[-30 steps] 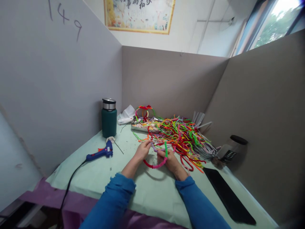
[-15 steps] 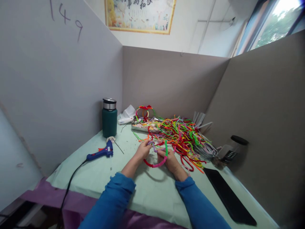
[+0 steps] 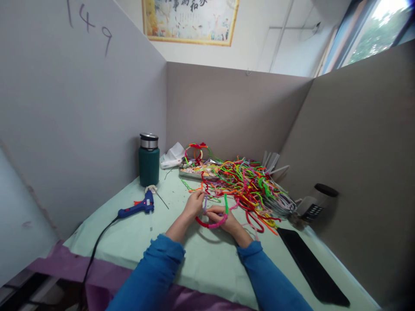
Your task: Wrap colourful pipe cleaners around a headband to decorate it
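Above the table's middle, a hoop (image 3: pixel 218 224) wrapped in red, pink and green pipe cleaner curves below and around my fingers. My left hand (image 3: pixel 193 205) is closed in a pinch at the hoop's left side, its fingertips on a purple pipe cleaner (image 3: pixel 205 205). That strand runs down from the left fingertips to the right ones. My right hand (image 3: pixel 223 217) is also closed, pinching the strand's lower part, with the hoop's pink and green side across its fingers. The hoop's far part is hidden by my hands.
Behind my hands lies a heap of colourful pipe cleaners (image 3: pixel 249 183) beside a metal tray (image 3: pixel 194 175). To the left are a blue glue gun (image 3: pixel 138 209) with its cord and a green bottle (image 3: pixel 149 166). On the right are a black flat object (image 3: pixel 311 265) and a clear jar (image 3: pixel 313 205).
My right hand has shifted left and slightly down, closer to my left hand. The purple pipe cleaner between them now hangs more upright. The hoop has barely moved.
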`<state>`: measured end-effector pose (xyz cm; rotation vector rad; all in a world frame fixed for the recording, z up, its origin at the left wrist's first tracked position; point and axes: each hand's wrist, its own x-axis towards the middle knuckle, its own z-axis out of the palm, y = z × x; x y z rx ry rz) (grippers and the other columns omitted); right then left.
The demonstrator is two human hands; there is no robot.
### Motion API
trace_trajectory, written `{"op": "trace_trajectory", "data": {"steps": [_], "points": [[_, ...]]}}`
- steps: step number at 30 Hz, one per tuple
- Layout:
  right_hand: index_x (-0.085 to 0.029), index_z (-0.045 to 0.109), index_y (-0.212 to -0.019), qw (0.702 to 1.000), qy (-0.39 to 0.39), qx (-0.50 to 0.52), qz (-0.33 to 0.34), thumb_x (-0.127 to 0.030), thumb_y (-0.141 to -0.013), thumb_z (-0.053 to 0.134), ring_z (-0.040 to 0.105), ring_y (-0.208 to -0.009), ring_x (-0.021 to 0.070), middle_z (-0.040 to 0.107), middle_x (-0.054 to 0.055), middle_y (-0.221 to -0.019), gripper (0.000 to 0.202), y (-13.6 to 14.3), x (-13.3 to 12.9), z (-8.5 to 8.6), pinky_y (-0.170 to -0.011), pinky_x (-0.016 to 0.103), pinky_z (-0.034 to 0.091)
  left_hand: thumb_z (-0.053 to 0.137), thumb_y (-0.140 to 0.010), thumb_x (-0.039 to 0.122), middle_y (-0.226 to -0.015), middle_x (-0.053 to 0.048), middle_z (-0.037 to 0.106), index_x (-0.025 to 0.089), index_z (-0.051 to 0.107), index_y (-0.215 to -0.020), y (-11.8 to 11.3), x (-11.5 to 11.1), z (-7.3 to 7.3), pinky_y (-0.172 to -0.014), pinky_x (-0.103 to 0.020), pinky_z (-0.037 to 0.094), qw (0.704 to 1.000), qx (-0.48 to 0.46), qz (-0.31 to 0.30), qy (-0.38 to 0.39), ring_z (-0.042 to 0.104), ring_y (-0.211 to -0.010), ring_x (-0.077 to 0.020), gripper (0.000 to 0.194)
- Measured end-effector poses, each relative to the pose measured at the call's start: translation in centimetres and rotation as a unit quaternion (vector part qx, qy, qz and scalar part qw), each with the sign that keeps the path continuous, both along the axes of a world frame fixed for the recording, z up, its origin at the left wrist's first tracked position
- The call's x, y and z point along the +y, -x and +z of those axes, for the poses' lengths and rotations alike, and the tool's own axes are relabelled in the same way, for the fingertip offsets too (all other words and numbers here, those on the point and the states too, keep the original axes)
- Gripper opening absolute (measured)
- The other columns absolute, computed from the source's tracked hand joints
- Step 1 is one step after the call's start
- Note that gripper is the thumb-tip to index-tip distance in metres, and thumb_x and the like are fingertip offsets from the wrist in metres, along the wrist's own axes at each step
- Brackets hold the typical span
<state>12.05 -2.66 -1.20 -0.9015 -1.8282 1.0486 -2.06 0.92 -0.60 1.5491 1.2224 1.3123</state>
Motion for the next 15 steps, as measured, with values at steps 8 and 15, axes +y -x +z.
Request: {"op": "trace_trajectory", "data": {"steps": [8,15], "points": [[-0.015,0.065,-0.068,0.998,0.048,0.029,0.015,-0.036,-0.078,0.060,0.042,-0.051,0.0101,0.052,-0.001,-0.056,0.024,-0.7,-0.2,0.4,-0.048,0.023,0.030,0.048,-0.078,0.025,-0.076,-0.002,0.060,0.015,0.062,-0.082,0.1,0.1,-0.3,-0.065,-0.023,0.040,0.994,0.026,-0.087,-0.058,0.052,-0.071,-0.0137,0.018],[-0.015,0.064,-0.061,0.997,0.060,0.055,0.019,-0.034,-0.075,0.061,0.043,-0.049,0.0099,0.052,-0.001,-0.053,0.024,-0.8,-0.6,1.2,-0.047,0.023,0.031,0.065,-0.067,0.026,-0.076,-0.003,0.062,0.014,0.065,-0.098,0.1,0.5,-0.9,-0.057,-0.022,0.039,0.994,0.019,-0.099,-0.046,0.050,-0.063,-0.0122,0.033]]}}
